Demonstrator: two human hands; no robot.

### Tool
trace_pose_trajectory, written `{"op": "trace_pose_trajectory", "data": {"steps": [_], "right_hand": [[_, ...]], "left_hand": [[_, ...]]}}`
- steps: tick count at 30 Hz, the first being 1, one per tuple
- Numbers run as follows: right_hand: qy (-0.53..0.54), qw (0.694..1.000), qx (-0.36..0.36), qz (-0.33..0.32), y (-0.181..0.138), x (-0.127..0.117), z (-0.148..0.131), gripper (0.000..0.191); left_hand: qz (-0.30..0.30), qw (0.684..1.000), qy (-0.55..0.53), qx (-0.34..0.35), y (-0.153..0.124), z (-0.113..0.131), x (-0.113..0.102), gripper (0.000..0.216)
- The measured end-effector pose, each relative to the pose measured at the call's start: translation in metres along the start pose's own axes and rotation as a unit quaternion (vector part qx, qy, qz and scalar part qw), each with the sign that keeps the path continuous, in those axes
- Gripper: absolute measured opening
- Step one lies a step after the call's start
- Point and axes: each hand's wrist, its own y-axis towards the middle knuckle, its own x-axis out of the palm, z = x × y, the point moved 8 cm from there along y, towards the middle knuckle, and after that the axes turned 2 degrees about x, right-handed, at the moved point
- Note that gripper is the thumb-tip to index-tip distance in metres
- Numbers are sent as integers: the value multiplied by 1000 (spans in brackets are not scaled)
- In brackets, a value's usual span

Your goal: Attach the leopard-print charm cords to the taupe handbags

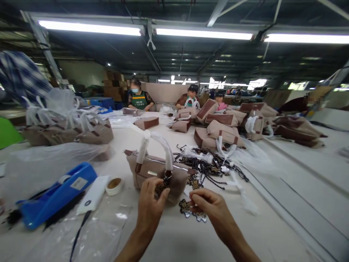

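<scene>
A beige handbag (176, 182) with brown trim stands upright before me, its two handles (168, 154) wrapped in white. At its front, my left hand (148, 205) has its fingers curled round a leopard-print charm (160, 187), just below a metal ring (167, 174) at the handle base. My right hand (211, 208) is off the bag's right corner, thumb and fingertips pinched together. Whatever is in that pinch is too small to make out. Under the right fingertips, more leopard-print charms (185, 207) lie on the white table (174, 240).
Behind the bag spreads a heap of black-corded charms (209, 163). Beige bags (226, 133) are piled at the back right, others (95, 131) stand at left. A blue tape dispenser (61, 198), white power bank (92, 193) and tape roll (114, 186) lie left. Several people sit or stand beyond.
</scene>
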Motion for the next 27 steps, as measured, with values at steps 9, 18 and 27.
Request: {"op": "trace_pose_trajectory", "data": {"steps": [9,18,27], "right_hand": [[-116,992,-42,9,18,23,-7,22],[-97,991,-94,2,25,35,-15,18],[2,999,-26,-48,26,64,7,31]], "left_hand": [[-75,988,133,-38,24,-3,17,23],[-163,975,19,-148,22,-5,15,17],[-171,883,-328,-288,8,-37,31,19]]}}
